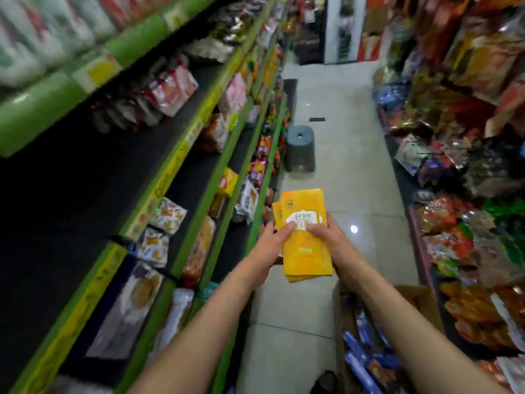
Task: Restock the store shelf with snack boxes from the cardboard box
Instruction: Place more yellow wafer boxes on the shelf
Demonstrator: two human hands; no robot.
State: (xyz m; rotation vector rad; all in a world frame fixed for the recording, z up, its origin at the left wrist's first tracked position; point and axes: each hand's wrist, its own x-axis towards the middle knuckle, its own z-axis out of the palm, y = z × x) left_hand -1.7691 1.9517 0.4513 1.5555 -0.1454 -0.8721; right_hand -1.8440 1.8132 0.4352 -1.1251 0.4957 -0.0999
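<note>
Hands left [268,247] and right [331,240], each grip pinching stacked yellow snack boxes [305,251], cardboard box [420,300] below

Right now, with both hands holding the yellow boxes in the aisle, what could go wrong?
1. The yellow snack boxes are fanned out unevenly between the left hand and the right hand, so one could slip out.
2. The grey stool stands in the aisle ahead, a possible trip hazard.
3. The open cardboard box sits close by the right arm and could be bumped.
</note>
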